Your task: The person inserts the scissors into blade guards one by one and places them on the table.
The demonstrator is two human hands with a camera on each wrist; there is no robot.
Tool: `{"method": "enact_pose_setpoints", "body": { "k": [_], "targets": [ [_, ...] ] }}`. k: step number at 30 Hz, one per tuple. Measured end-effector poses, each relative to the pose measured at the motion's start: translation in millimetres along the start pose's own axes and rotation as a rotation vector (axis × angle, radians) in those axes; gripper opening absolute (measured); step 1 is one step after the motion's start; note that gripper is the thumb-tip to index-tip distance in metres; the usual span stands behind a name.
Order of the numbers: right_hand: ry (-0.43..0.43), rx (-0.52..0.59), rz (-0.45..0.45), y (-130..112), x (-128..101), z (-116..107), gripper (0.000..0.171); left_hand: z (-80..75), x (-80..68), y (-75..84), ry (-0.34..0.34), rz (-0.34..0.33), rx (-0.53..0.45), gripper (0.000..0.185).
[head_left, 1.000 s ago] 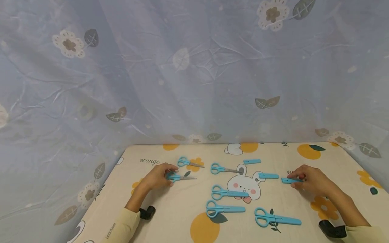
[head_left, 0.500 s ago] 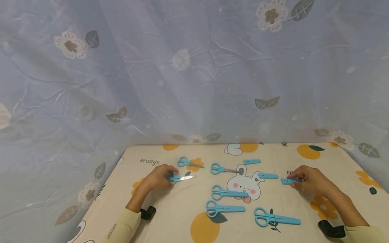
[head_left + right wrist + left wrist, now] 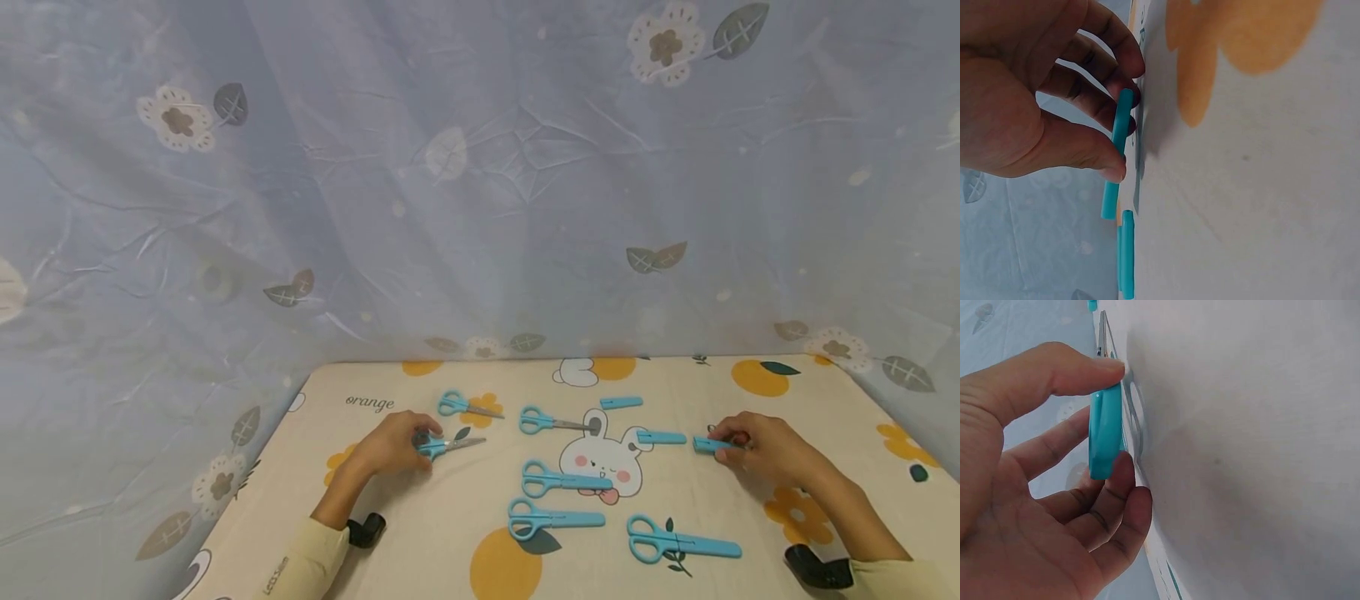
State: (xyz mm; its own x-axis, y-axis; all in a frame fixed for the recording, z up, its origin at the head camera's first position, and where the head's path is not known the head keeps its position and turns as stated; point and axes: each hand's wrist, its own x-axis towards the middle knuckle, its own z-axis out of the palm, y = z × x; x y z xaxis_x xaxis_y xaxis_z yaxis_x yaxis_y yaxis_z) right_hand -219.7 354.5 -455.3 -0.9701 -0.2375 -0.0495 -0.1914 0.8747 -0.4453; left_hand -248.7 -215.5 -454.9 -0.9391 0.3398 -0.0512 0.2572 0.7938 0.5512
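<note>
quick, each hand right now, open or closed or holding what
Left hand: holding blue-handled scissors, blades bare.
Right hand: holding a blue blade cover.

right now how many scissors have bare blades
3: scissors in the left hand, another pair lying just beyond, a third pair farther right, tip on the printed rabbit ear.

Scissors [image 3: 432, 447]: light blue handles, metal blades bare, tips pointing rightward in head view. Handle pinched between thumb and fingers of left hand [image 3: 393, 444], edge-on in left wrist view.

Cap [image 3: 705, 445]: light blue, flat, narrow, slit near left end. Pinched between thumb and fingers of right hand [image 3: 761, 446], tilted, left end raised off cloth [image 3: 442, 533]. Scissors and cap well apart.
</note>
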Motion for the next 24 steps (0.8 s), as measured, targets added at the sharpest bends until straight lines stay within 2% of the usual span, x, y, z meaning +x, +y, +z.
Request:
{"method": "enact_pose_setpoints", "body": {
  "k": [9, 13, 17, 24],
  "targets": [
    [-0.020, 0.013, 0.015, -1.9, 1.5, -1.1, 0.024, -2.6, 1.1, 0.3, 0.013, -0.012, -0.029, 0.052],
    [-0.022, 0.017, -0.029, -1.9, 0.1, -1.4, 0.021, -4.5, 0.4, 0.7, 0.029, -0.003, -0.056, 0.052],
    [-0.028, 0.031, -0.075, -2.5, -1.3, -2.6, 0.017, -6.0, -0.7, -0.7, 0.043, 0.009, -0.115, 0.052],
    [-0.056, 0.045, -0.068, -4.9, 0.0, -4.1, 0.017, -8.3, -2.1, -2.5, 0.064, -0.015, -0.215, 0.057]
  ]
}}
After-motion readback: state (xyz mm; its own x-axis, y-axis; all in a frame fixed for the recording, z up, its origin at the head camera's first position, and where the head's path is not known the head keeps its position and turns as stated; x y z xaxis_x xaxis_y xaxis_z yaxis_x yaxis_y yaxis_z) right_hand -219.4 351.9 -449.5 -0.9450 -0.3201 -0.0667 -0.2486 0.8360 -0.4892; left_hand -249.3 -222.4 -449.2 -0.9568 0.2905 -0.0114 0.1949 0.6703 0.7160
